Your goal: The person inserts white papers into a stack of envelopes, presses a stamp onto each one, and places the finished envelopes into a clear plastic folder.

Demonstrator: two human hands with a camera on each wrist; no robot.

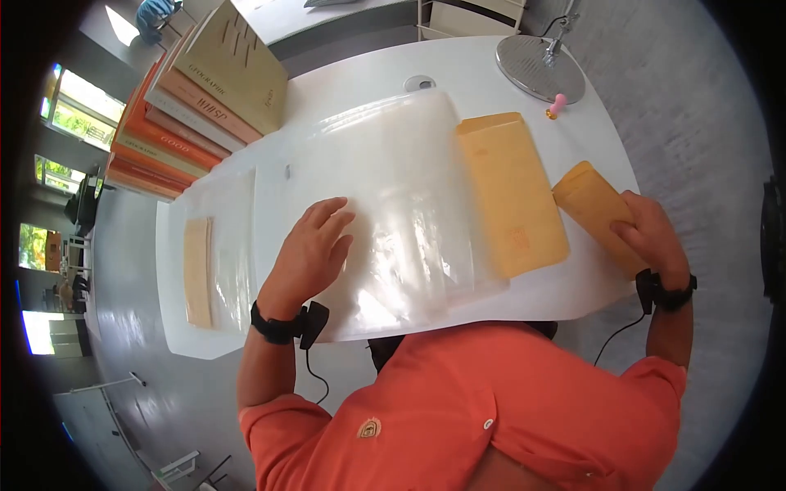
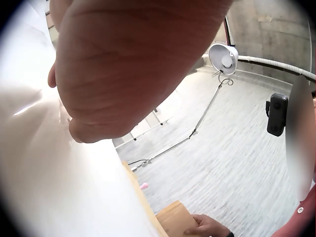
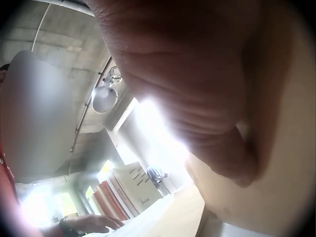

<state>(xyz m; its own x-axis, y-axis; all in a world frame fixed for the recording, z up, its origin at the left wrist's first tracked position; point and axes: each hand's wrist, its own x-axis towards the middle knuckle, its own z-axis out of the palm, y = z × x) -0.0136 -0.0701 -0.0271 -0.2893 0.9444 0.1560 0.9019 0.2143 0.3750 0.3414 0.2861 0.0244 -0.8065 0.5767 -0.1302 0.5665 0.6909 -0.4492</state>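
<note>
My right hand (image 1: pixel 657 239) grips a yellow-brown kraft envelope (image 1: pixel 591 195) by its outer edge, thumb on top, at the right side of the table. The right wrist view shows the thumb pressed along this envelope (image 3: pixel 286 197). Left of it lies a larger kraft envelope (image 1: pixel 516 192), flat, its left side under a stack of clear plastic bags (image 1: pixel 401 155). Over the left part of that stack is my left hand (image 1: pixel 309 255), fingers loosely bent, holding nothing. In the left wrist view its palm (image 2: pixel 128 64) hides most of the fingers.
Upright books (image 1: pixel 196 106) stand at the table's back left. On the left end lie more clear bags (image 1: pixel 233 270) and a folded tan paper piece (image 1: pixel 197 274). A lamp base (image 1: pixel 532 69) stands at the back right, near a small pink object (image 1: pixel 558 104).
</note>
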